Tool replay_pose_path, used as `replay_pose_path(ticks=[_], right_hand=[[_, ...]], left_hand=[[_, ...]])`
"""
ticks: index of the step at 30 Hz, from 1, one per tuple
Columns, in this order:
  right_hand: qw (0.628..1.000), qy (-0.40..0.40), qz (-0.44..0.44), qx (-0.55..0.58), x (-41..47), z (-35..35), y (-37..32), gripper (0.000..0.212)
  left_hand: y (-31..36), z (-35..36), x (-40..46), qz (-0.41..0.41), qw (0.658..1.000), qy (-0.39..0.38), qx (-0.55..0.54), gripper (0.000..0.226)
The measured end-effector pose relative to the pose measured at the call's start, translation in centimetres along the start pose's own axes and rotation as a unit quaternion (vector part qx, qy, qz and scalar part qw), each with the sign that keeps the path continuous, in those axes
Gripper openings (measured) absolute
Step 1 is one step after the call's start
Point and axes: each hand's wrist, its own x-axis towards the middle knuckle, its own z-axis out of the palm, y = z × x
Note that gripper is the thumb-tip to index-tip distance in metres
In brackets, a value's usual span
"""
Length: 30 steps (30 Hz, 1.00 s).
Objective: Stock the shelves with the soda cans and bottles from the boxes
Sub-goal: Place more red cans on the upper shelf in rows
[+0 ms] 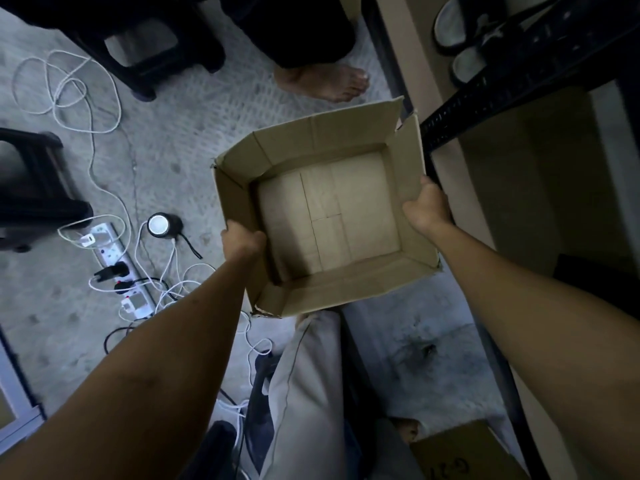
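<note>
An open cardboard box [325, 216] hangs above the floor, flaps up, and its inside shows only bare cardboard. My left hand [240, 239] grips its left wall near the front corner. My right hand [427, 206] grips its right flap. No cans or bottles are in view. A black metal shelf rack [485, 88] stands just right of the box, its lower shelf [512, 188] bare and tan.
A white power strip [117, 268] with plugs and tangled white cables lies on the grey floor at left, beside a small black round device [162, 225]. Another person's bare foot [325, 81] stands beyond the box. Black stools are at left. A second cardboard box [464, 452] sits at the bottom right.
</note>
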Motion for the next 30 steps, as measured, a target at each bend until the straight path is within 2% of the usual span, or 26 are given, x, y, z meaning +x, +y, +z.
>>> replay_pose_path(ticks=[5,10,13,17,21,26,30], right_hand=[[1.0,-0.011,0.007,-0.028,-5.3,-2.2,1.3,0.054],[1.0,-0.009,-0.003,0.007,-12.0,-5.0,2.7,0.055],[0.999,0.02,-0.026,0.014,-16.5,-7.0,3.2,0.048],[0.997,0.058,-0.034,0.046,-23.0,-10.1,4.4,0.047],[0.992,0.1,-0.04,0.065,-29.9,-13.5,5.9,0.044],[0.981,0.178,0.004,0.081,-38.1,-18.3,8.7,0.046],[0.958,0.267,0.038,0.092,-44.7,-23.3,11.9,0.041]], left_hand=[[0.5,0.1,-4.5,0.063,0.997,-0.036,0.033,0.039],[1.5,-0.1,-11.1,0.169,0.981,-0.086,0.047,0.054],[2.2,-0.5,-16.2,0.248,0.958,-0.114,0.088,0.053],[3.5,-1.5,-23.4,0.362,0.907,-0.126,0.173,0.047],[5.4,-3.2,-31.2,0.46,0.855,-0.115,0.211,0.046],[7.8,-4.5,-41.3,0.601,0.756,-0.124,0.228,0.044],[10.1,-4.9,-49.6,0.67,0.691,-0.128,0.24,0.037]])
